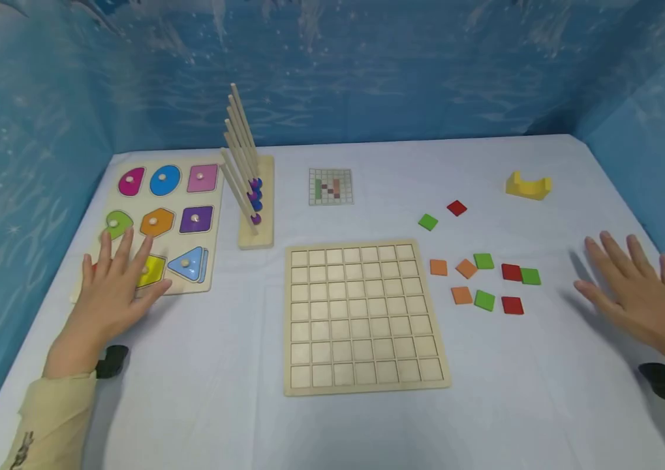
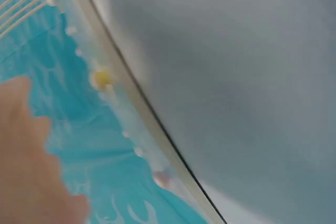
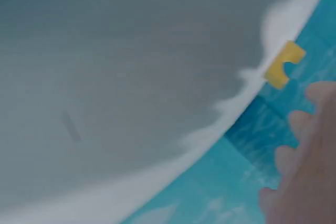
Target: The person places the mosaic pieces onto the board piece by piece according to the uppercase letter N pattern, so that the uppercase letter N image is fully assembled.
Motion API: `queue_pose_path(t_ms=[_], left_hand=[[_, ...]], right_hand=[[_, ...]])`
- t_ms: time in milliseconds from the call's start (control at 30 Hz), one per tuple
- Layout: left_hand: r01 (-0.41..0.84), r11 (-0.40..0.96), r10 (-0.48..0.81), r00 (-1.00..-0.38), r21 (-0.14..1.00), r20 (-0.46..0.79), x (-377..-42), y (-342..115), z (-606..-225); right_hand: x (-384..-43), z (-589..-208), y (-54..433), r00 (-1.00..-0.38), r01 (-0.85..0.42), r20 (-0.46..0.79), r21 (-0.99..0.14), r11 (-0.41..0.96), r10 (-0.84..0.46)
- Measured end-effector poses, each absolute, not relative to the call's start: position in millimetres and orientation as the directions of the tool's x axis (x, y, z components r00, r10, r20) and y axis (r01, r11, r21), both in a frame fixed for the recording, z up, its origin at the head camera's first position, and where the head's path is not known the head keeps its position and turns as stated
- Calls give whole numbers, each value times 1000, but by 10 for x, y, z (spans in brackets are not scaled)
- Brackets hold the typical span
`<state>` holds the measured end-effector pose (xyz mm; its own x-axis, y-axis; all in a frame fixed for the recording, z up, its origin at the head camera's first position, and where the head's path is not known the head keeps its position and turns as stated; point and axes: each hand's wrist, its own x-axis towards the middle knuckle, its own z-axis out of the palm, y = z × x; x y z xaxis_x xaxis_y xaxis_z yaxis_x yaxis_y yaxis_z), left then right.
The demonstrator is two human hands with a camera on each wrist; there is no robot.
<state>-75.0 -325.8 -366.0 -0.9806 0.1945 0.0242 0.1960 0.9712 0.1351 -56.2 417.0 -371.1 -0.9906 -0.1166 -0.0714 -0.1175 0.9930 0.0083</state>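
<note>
My left hand is spread with straight fingers over the lower left of a wooden shape puzzle board, partly covering a yellow piece. Whether it touches the board I cannot tell. On the right, my right hand is held out with fingers apart, holding nothing, its shadow on the white cloth beside it. Between the hands lies a wooden grid board with bare squares. To its right are scattered square tiles: orange, green and red. The red and green tiles nearest the right hand touch each other.
A wooden stand with upright rods and purple and blue beads is beside the puzzle. A small printed grid card lies behind the grid board. A yellow notched block sits at the back right. Blue curtains border the table.
</note>
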Motion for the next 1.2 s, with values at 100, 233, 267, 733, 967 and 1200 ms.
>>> queue_pose_path(t_ms=[100, 233, 267, 733, 967, 1200], left_hand=[[206, 970, 203, -979, 132, 33, -768, -3249, -3545], [221, 964, 210, -974, 148, 89, -701, -3155, -3253], [230, 959, 214, -971, 165, 109, -668, -3105, -3180], [348, 462, 507, -858, 816, 79, -393, -1956, -3472], [265, 276, 595, -802, 924, 53, -437, -1879, -3809], [231, 254, 632, -775, 939, 20, -489, -1882, -3940]], right_hand=[[-579, -3543, 4098, -987, -161, 0, -27, 987, -161], [-594, -3188, 3870, -980, -192, 88, -156, 969, -180], [-580, -3111, 3793, -979, -192, 112, -199, 961, -173], [-425, -3682, 3129, -996, -85, 62, -767, 636, -59], [-418, -3806, 3032, -995, -90, 43, -746, 660, -87], [-404, -3913, 3022, -994, -107, 54, -641, 760, -95]])
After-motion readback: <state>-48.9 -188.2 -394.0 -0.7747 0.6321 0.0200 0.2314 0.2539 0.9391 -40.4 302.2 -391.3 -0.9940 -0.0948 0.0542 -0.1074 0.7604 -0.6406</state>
